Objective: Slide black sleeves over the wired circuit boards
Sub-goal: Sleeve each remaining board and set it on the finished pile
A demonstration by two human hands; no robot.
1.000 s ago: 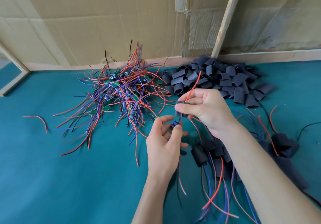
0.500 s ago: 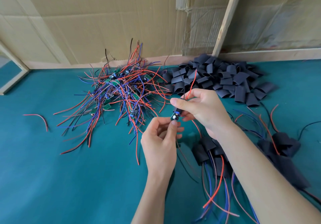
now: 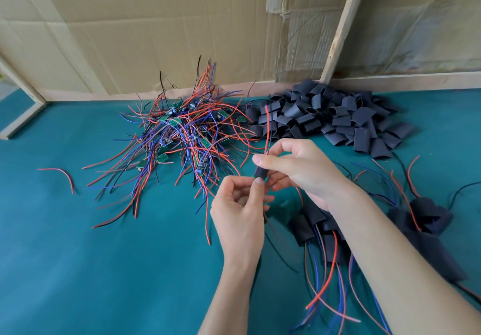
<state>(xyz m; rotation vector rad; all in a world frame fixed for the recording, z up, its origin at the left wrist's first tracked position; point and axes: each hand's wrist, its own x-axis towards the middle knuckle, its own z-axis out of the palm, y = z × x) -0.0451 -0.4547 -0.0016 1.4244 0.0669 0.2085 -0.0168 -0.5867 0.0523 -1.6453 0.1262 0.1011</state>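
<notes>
Since a second ago your two hands have drawn closer together and the black sleeve (image 3: 261, 172) now covers nearly all of the board, where before a blue part of the board showed bare between your fingers. Your right hand (image 3: 299, 170) pinches the sleeve between thumb and forefinger at its upper end, and your left hand (image 3: 240, 215) pinches the lower end of the wired circuit board (image 3: 258, 177), of which only a sliver of green edge shows below the sleeve. A red wire (image 3: 267, 129) rises out of the sleeve's top toward the far pile, and darker leads trail down behind your left palm. Judging by looks, the sleeve is light, soft tubing that will flatten if squeezed hard, so hold it at the edges and keep the mouth open; the board is small, stiff and likely delicate at its solder joints, so push on the board's edge, not on the wires. Both are held in the air above the teal worktop (image 3: 104, 269), between the heaps. Further out, the tangle of unsleeved boards and wires (image 3: 182, 137) lies to the left, the heap of loose black sleeves (image 3: 338, 116) sits against the cardboard wall (image 3: 156, 22), and the finished sleeved boards (image 3: 320, 228) lie under your right forearm, none of them visibly shifted. One stray red wire piece (image 3: 62, 176) lies apart at far left.
</notes>
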